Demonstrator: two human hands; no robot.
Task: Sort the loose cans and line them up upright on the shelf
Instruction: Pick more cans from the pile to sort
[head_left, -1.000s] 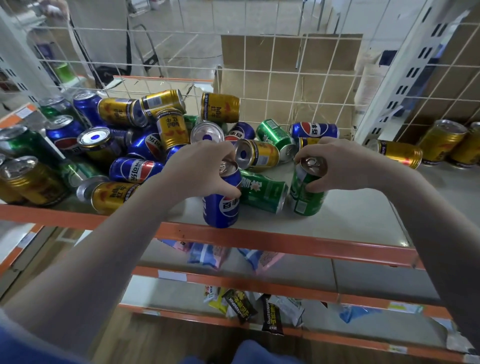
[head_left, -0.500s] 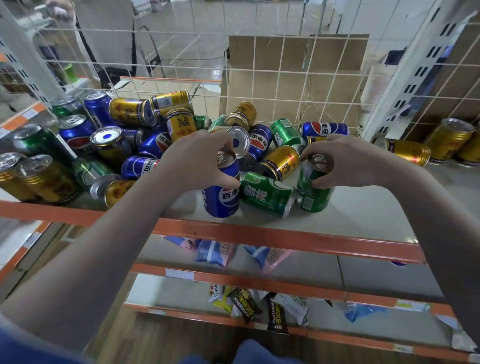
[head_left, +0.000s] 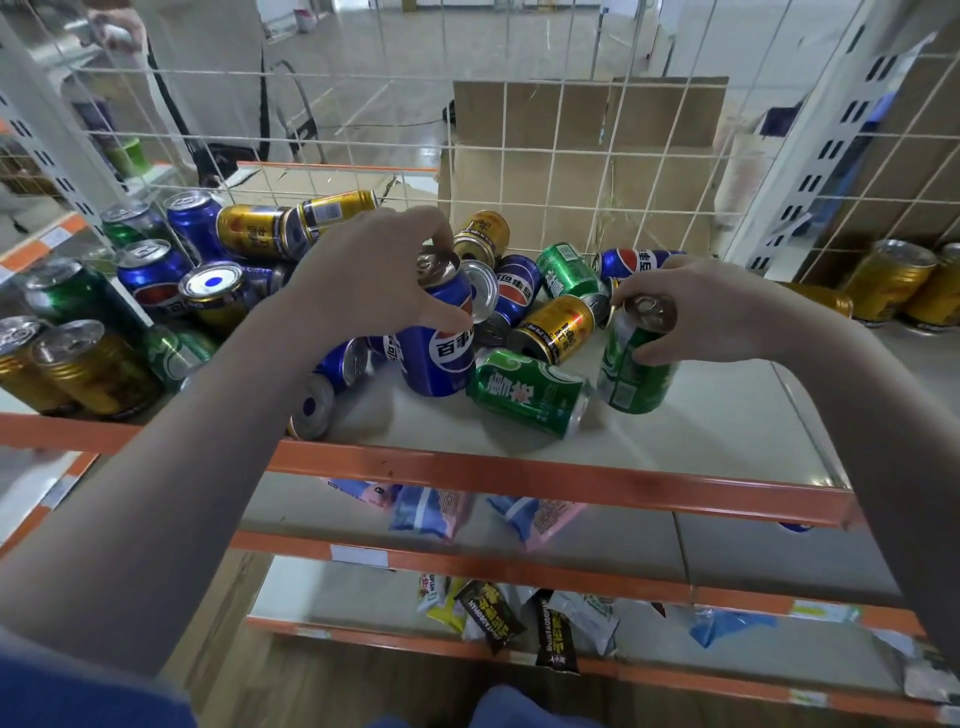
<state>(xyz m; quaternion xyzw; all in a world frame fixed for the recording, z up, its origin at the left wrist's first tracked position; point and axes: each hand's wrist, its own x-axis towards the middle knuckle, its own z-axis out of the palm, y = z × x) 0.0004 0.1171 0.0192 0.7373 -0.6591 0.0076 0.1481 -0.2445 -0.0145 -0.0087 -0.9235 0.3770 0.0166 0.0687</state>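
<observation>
While the shelf (head_left: 691, 426) with its orange front rail spreads wide below me, a wire grid (head_left: 519, 171) closes its back. Against that grid lies the loose pile of cans (head_left: 249, 244), blue, gold and green, mostly on their sides. My left hand (head_left: 363, 280) curls round the top of a blue can (head_left: 441, 353), which stands tilted on the shelf near the front. My right hand (head_left: 711, 312) grips the upper part of a green can (head_left: 631, 374), also tilted, to its right. Between them a second green can (head_left: 524, 389) lies on its side, touching neither hand.
</observation>
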